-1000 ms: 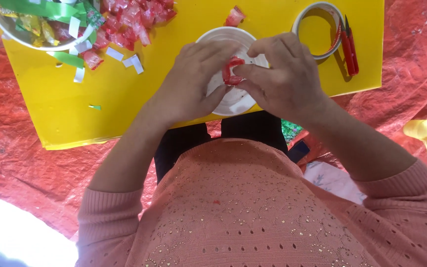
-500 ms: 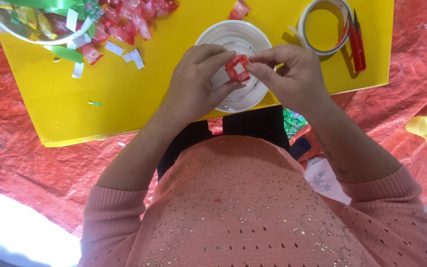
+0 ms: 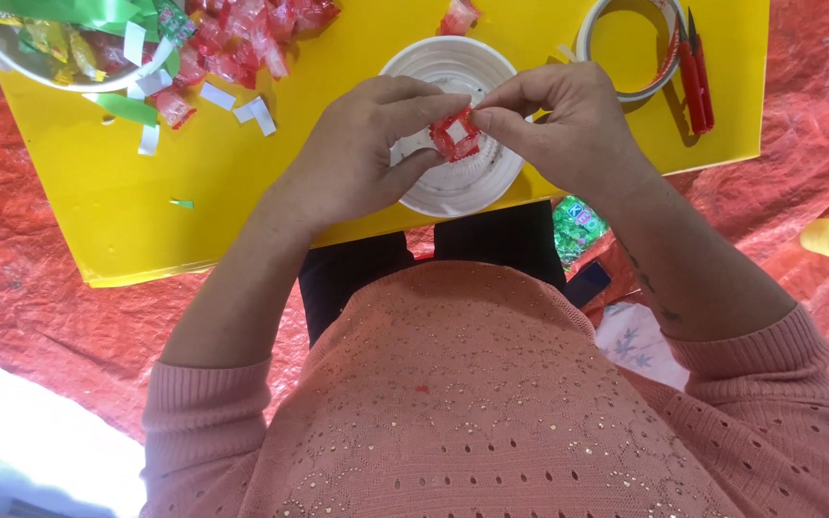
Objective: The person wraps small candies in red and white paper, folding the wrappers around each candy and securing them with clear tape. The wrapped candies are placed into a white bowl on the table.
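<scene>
**Both hands pinch one red candy above the white cup**

At your far left a white bowl (image 3: 11,59) holds green and yellow wrappers, with a heap of red candies (image 3: 242,38) and cut paper strips (image 3: 242,104) just beside it on the yellow tabletop (image 3: 146,192). Your left hand (image 3: 357,153) is closed on the red candy (image 3: 456,134), thumb below and forefinger above. Your right hand (image 3: 568,125) pinches the candy's other edge, so it hangs steady over the white cup (image 3: 453,72), near your chest. Further right lie a tape roll (image 3: 626,91) and red scissors (image 3: 695,77), well apart from your hands. Nothing blocks them.
</scene>
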